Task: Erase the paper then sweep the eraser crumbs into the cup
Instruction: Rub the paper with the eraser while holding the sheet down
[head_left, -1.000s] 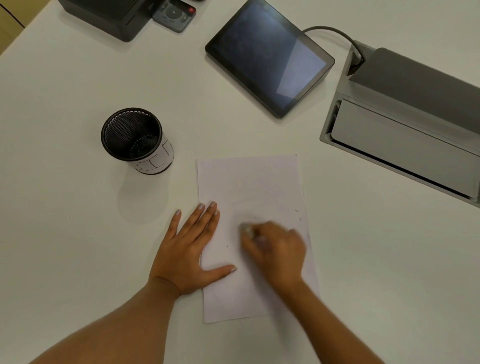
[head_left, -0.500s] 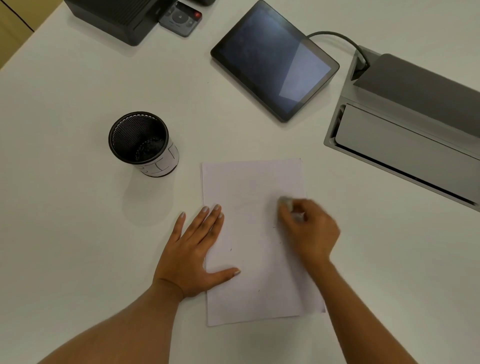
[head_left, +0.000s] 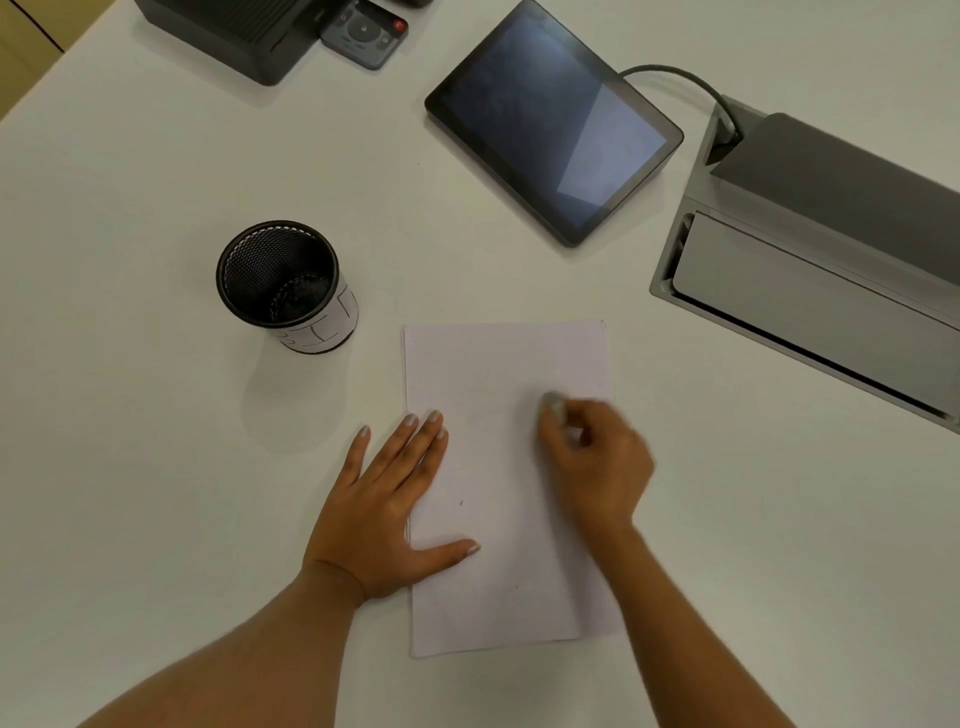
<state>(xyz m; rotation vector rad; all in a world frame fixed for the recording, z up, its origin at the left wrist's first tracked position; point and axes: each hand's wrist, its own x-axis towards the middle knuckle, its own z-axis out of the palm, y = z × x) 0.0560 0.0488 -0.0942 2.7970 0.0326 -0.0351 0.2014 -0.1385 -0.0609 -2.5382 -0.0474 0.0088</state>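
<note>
I see my left hand (head_left: 384, 514) lying flat, fingers straight, pressing the left edge of the paper (head_left: 498, 364) onto the table (head_left: 156, 415). My right hand (head_left: 597, 462) is blurred, fingers curled, pinching a small grey eraser (head_left: 554, 403) against the sheet's right half. A few dark specks (head_left: 461, 503) lie on the paper. The cup (head_left: 280, 283) stands upright beyond and left of the sheet, apart from it

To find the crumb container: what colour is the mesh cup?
The cup is black mesh with a white wrap outside; head view.
</note>
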